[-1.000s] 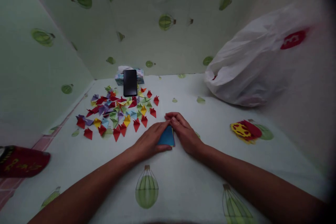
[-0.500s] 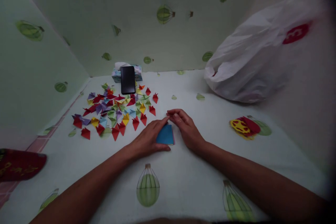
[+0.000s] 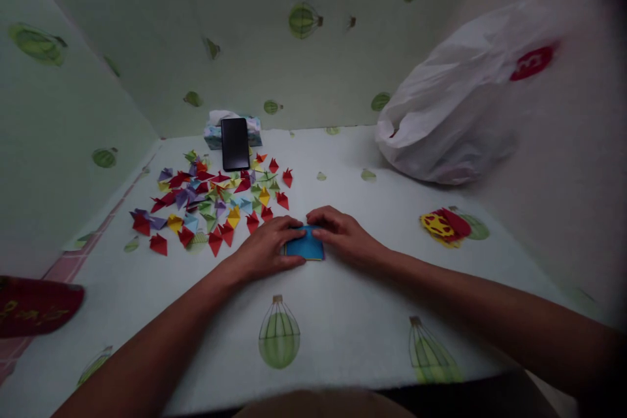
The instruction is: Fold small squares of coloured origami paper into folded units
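A small folded piece of blue paper (image 3: 305, 248) lies flat on the pale cloth with green balloon prints (image 3: 343, 313). My left hand (image 3: 264, 249) rests on its left side, fingers bent and pressing down on the paper's top edge. From the right, my right hand (image 3: 343, 235) has its fingertips pressed on the same top edge. The fingertips of both hands meet over the paper. A heap of several small folded paper pieces (image 3: 210, 202) in red, yellow, purple, green and blue lies just left of and behind my left hand.
A black phone (image 3: 234, 144) leans on a tissue box (image 3: 215, 134) at the back. A white plastic bag (image 3: 455, 117) sits at the right. Red and yellow paper (image 3: 445, 226) lies at the right, a red object (image 3: 34, 304) at the left edge. Cloth walls close in behind and left.
The blue paper looks shorter and wider than before. Both hands have drawn closer over its top edge and flattened down on it. The camera has tilted slightly.
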Motion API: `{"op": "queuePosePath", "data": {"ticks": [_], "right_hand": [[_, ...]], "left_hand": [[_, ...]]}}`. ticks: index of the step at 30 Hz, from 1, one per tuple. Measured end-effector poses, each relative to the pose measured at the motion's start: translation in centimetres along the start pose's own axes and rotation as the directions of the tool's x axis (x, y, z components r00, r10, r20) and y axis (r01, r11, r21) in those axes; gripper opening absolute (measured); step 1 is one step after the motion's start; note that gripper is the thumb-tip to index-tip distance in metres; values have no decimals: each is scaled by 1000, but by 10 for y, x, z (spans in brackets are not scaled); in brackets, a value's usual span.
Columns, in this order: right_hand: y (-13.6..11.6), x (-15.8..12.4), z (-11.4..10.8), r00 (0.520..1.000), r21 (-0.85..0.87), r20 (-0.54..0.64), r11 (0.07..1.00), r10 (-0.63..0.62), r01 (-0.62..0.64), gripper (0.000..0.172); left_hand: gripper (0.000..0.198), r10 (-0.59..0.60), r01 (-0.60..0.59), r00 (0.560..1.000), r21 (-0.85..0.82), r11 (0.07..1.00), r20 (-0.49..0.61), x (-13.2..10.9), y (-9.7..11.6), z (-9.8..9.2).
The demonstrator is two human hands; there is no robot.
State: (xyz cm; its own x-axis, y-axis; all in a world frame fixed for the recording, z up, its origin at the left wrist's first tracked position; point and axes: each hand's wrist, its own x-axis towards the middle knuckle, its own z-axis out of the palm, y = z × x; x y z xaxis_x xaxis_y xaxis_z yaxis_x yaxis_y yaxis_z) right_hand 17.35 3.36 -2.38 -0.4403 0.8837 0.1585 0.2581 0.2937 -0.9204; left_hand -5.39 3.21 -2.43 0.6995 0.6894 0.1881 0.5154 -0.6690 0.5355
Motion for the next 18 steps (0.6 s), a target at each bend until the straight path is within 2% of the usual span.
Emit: {"op": "queuePosePath", "data": {"ticks": [2, 4, 7, 9, 15, 18], "right_hand": [[-5, -5, -5, 986, -128, 143, 987, -80, 99, 28], [-8, -9, -8, 968, -192, 209, 965, -139, 180, 42], [-7, -14, -10, 954, -224, 264, 953, -143, 205, 53], [-4, -16, -9, 962, -238, 229, 950, -148, 203, 48], [8, -18, -2, 980, -244, 119, 953, -157, 182, 16], [9, -19, 0, 983, -241, 59, 953, -174, 183, 18]], "left_hand": [[46, 8, -8, 1000, -14, 1000, -6, 0, -1, -1], [45, 2, -2, 1000, -36, 999, 4, 0, -3, -3], [42, 4, -3, 1000, -56, 998, 19, 0, -5, -4], [40, 12, -11, 1000, -53, 999, 19, 0, -6, -4], [36, 1, -1, 1000, -4, 1000, 11, -1, -3, -3], [35, 2, -1, 1000, 33, 999, -4, -1, 2, 0]]}}
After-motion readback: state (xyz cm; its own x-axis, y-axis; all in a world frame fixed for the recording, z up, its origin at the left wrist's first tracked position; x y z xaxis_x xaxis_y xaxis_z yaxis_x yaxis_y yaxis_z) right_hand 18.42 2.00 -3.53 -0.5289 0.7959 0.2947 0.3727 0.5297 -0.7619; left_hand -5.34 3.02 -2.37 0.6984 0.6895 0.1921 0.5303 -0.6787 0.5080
